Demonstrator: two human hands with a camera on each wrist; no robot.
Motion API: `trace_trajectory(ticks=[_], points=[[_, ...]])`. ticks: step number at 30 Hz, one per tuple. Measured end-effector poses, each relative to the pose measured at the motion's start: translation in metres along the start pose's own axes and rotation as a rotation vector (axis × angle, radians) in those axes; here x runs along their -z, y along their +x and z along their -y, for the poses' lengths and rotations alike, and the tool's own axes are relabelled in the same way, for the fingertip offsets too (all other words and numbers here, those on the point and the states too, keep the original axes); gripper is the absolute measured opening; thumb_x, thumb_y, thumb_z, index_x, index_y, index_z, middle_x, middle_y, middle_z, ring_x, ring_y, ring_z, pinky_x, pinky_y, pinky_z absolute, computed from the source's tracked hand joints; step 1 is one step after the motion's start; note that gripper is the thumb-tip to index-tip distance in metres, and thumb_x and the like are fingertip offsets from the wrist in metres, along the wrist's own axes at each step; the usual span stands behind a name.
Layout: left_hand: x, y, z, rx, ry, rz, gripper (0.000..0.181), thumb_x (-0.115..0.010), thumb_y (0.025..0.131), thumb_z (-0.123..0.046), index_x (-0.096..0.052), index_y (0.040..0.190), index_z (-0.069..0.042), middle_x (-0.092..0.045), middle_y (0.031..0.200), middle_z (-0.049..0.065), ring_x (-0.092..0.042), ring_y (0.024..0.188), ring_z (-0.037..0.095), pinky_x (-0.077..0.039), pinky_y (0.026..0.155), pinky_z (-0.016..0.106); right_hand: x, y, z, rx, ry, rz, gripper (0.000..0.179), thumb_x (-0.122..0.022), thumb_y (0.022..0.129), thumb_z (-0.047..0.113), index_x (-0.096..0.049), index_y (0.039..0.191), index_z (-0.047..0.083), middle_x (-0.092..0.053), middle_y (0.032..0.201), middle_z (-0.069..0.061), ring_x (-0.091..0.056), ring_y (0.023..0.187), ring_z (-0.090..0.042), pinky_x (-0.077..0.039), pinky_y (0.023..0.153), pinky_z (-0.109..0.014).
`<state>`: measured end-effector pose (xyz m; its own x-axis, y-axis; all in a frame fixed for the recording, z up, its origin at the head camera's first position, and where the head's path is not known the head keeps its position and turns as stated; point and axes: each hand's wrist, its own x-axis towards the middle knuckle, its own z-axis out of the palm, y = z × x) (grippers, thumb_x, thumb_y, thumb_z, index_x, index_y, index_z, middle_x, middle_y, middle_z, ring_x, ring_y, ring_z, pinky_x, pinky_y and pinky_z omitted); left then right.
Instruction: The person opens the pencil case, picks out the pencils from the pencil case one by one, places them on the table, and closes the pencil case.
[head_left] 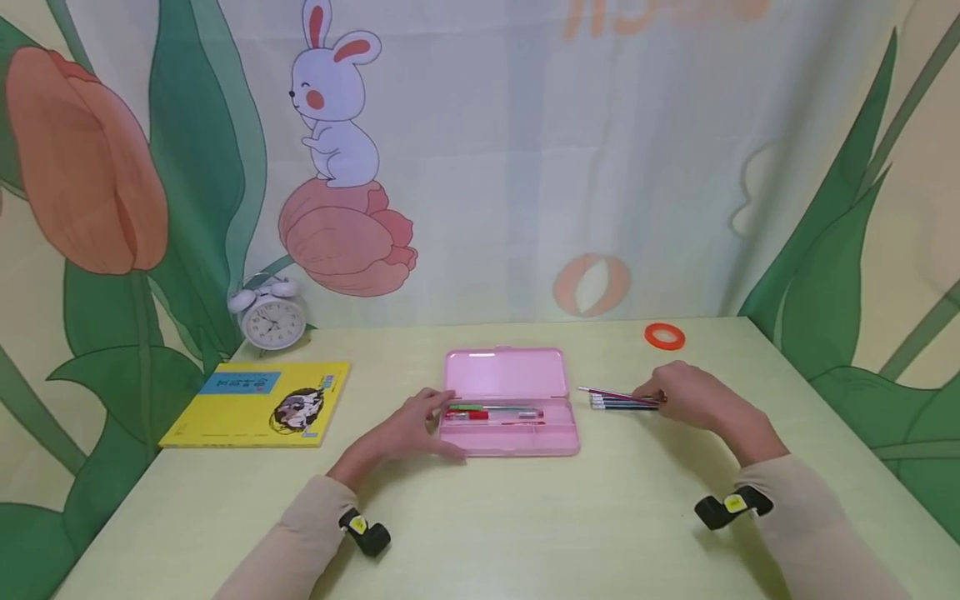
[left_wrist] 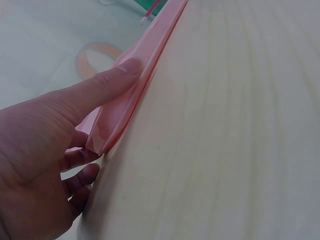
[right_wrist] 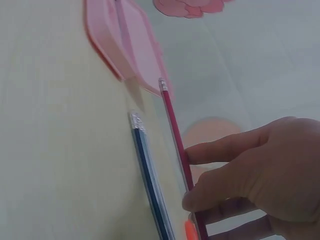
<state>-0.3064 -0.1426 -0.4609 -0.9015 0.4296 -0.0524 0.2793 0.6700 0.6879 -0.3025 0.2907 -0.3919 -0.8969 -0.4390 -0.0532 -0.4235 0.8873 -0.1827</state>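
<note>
An opened pink pencil case (head_left: 508, 440) lies on the table, its lid folded back. In its tray are a green pen (head_left: 467, 407) and a pen with a red part (head_left: 480, 415). My left hand (head_left: 411, 427) holds the case at its left end, thumb along the front edge, as the left wrist view shows. To the right of the case, my right hand (head_left: 693, 396) pinches a dark red pencil (right_wrist: 175, 131) between thumb and fingers. Beside and below that pencil, several dark and silvery pencils (right_wrist: 151, 182) lie together on the table.
An orange-red ring (head_left: 664, 337) lies behind my right hand. At the left is a yellow book (head_left: 240, 425), with a white twin-bell alarm clock (head_left: 273, 322) behind it. A printed curtain (head_left: 480, 208) hangs along the table's far edge.
</note>
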Motion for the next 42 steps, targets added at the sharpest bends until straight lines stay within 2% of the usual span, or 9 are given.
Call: trace_trajectory(ticks=[9,18,27,33,39,42], points=[[0.000,0.000,0.000,0.010,-0.003,0.000,0.107,-0.090,0.068,-0.049,-0.037,0.156,-0.018,-0.036,0.153,0.010,-0.035,0.138,0.032,-0.036,0.110,0.057,0.002,-0.004,-0.020,0.003,0.128,0.090,0.030,-0.073,0.084,-0.008,-0.080,0.107,0.011,-0.066,0.082,0.000,-0.051,0.074,-0.016,-0.047,0.064,-0.028],[0.000,-0.001,0.001,0.014,-0.003,-0.003,0.107,-0.090,0.068,-0.049,-0.037,0.156,-0.018,-0.036,0.153,0.011,-0.034,0.139,0.032,-0.036,0.110,0.057,-0.001,-0.007,-0.027,-0.003,0.173,0.151,0.039,-0.068,0.081,-0.016,-0.080,0.106,0.011,-0.069,0.090,0.001,-0.055,0.077,-0.016,-0.052,0.069,-0.029],[0.000,-0.001,0.001,0.012,0.002,-0.001,0.107,-0.090,0.068,-0.050,-0.037,0.156,-0.019,-0.035,0.154,0.011,-0.035,0.139,0.032,-0.036,0.110,0.057,-0.009,-0.005,-0.031,-0.024,0.164,0.133,0.031,-0.072,0.082,-0.011,-0.080,0.105,0.007,-0.068,0.092,-0.002,-0.051,0.077,-0.018,-0.046,0.062,-0.028],[0.000,-0.001,0.000,0.003,0.000,-0.002,0.107,-0.090,0.069,-0.048,-0.037,0.156,-0.018,-0.036,0.153,0.011,-0.037,0.138,0.032,-0.037,0.109,0.057,-0.010,-0.002,-0.032,-0.018,0.161,0.136,0.024,-0.075,0.083,-0.006,-0.080,0.102,0.007,-0.072,0.094,-0.003,-0.053,0.077,-0.017,-0.047,0.063,-0.027],[0.001,-0.001,0.000,-0.002,-0.003,0.001,0.108,-0.090,0.068,-0.048,-0.036,0.156,-0.017,-0.036,0.153,0.012,-0.038,0.137,0.033,-0.037,0.110,0.057,-0.010,0.003,-0.027,-0.023,0.110,0.121,0.022,-0.077,0.082,-0.005,-0.082,0.098,0.010,-0.069,0.090,-0.002,-0.055,0.077,-0.017,-0.051,0.066,-0.028],[0.001,-0.001,0.000,-0.001,0.000,0.002,0.108,-0.091,0.068,-0.048,-0.036,0.156,-0.017,-0.036,0.153,0.012,-0.040,0.136,0.033,-0.037,0.109,0.056,-0.011,0.005,-0.021,0.020,0.059,0.097,0.017,-0.077,0.083,-0.002,-0.081,0.092,0.012,-0.065,0.084,0.001,-0.054,0.075,-0.016,-0.049,0.067,-0.028]])
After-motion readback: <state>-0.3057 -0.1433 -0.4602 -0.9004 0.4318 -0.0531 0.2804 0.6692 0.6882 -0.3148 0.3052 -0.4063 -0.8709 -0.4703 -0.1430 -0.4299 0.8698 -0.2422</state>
